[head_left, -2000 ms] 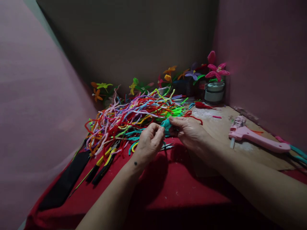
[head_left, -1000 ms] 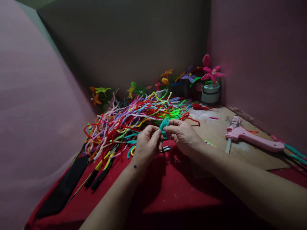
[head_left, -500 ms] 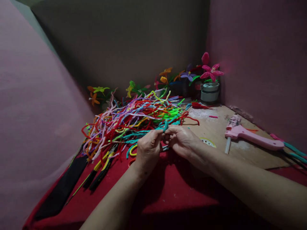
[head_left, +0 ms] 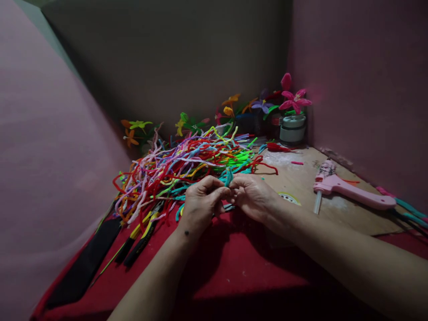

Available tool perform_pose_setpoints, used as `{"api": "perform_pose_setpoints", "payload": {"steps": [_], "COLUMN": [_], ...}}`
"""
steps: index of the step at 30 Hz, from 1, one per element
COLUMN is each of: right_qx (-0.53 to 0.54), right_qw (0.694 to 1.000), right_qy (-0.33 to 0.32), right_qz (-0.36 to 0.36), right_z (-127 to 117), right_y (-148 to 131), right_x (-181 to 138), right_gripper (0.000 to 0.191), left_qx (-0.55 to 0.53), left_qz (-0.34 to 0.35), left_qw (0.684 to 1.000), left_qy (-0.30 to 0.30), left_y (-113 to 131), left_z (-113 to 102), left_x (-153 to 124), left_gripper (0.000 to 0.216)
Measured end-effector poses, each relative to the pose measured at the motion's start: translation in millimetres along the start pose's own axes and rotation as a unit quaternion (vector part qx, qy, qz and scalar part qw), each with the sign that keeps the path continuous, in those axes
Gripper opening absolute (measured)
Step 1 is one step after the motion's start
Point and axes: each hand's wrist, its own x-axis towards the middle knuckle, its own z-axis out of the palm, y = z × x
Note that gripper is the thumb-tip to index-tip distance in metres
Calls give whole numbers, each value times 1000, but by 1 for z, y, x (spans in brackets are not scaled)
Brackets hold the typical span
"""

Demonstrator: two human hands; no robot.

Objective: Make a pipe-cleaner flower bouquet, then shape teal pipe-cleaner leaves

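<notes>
Between my fingertips is a bent teal pipe cleaner point(head_left: 228, 177), its loop sticking up above them. My left hand point(head_left: 203, 200) pinches it from the left, thumb and forefinger together. From the right, my right hand point(head_left: 250, 196) grips it with curled fingers, which hide its lower part. Just behind my hands lies a large tangled pile of colourful pipe cleaners point(head_left: 180, 162). Scissors with a yellow handle point(head_left: 181, 210) are mostly covered by my left hand.
Yellow-and-black pliers point(head_left: 143, 236) and a black strip of cloth point(head_left: 87, 263) lie left on the red cloth point(head_left: 240, 276). A pink glue gun point(head_left: 357, 191) rests on the board point(head_left: 301, 174) at right. Pipe-cleaner flowers point(head_left: 296, 101) stand along the back, one above a grey-green pot point(head_left: 292, 129).
My left hand has turned and shifted slightly left, its thumb now showing on top. The teal loop has tilted and sits a little further left. My right hand is almost unmoved.
</notes>
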Motion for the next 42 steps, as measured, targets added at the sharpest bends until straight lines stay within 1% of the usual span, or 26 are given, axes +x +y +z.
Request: {"api": "perform_pose_setpoints", "payload": {"steps": [3, 6, 10, 12, 15, 17, 19, 21, 23, 24, 26, 28, 30, 31, 32, 33, 34, 35, 37, 38, 40, 42], "right_qx": [-37, -105, -204, -252, -309, -297, -248, -207, -192, -190, -196, -235, -294, -318, -331, -329, -313, -284, -204, -168, -133, -135], "right_qw": [999, 992, 977, 964, 942, 944, 959, 969, 972, 972, 971, 955, 921, 901, 888, 887, 899, 919, 959, 972, 980, 980], "right_qy": [-24, -52, -17, -6, -18, -36, -46, -60, -69, -69, -46, -16, 11, 22, 28, 26, 15, -2, -46, -67, -97, -108], "right_qz": [-15, -50, -68, -85, -128, -138, -130, -118, -114, -116, -130, -178, -257, -294, -318, -322, -306, -275, -190, -152, -109, -95], "right_z": [-3, -5, -5, -4, -4, -5, -7, -10, -13, -13, -13, -12, -10, -10, -10, -10, -10, -11, -13, -13, -14, -14], "right_y": [2, 2, 0, -2, -5, -8, -10, -11, -11, -10, -8, -7, -7, -7, -7, -7, -7, -7, -7, -7, -6, -4], "right_x": [2, 3, 1, 0, 0, 2, 5, 10, 13, 14, 13, 10, 8, 7, 7, 7, 8, 9, 12, 13, 13, 11], "right_gripper": [16, 12, 14, 14, 11, 7, 2, 10, 19, 21, 21, 17, 14, 13, 12, 13, 15, 18, 26, 28, 29, 26], "left_qx": [1, 10, 35, 43, 63, 77, 74, 59, 46, 40, 10, -47, -108, -127, -136, -136, -129, -118, -96, -87, -76, -74], "left_qz": [-18, -41, -43, -44, -27, -20, -31, -48, -62, -69, -82, -93, -92, -85, -78, -72, -68, -64, -61, -59, -54, -50], "left_qw": [1000, 999, 998, 998, 997, 997, 997, 997, 997, 996, 994, 988, 979, 977, 976, 977, 980, 983, 989, 992, 994, 995], "left_qy": [-6, -8, 9, 12, 20, 23, 14, -4, -22, -34, -70, -116, -147, -151, -150, -145, -135, -122, -91, -76, -54, -42], "left_y": [0, 2, 2, 1, -2, -3, -2, 0, 3, 3, 5, 6, 7, 7, 8, 7, 7, 7, 6, 6, 5, 5], "left_z": [-1, -1, 2, 3, 3, 1, -2, -4, -7, -8, -9, -10, -9, -9, -8, -8, -8, -9, -9, -10, -10, -10], "left_x": [0, 0, -1, -1, 0, 1, 2, 3, 3, 2, 1, 0, -1, -2, -2, -2, -2, -1, 0, 1, 2, 3], "left_gripper": [10, 13, 15, 15, 15, 14, 14, 15, 16, 17, 18, 20, 19, 18, 18, 18, 18, 18, 18, 19, 19, 20]}}
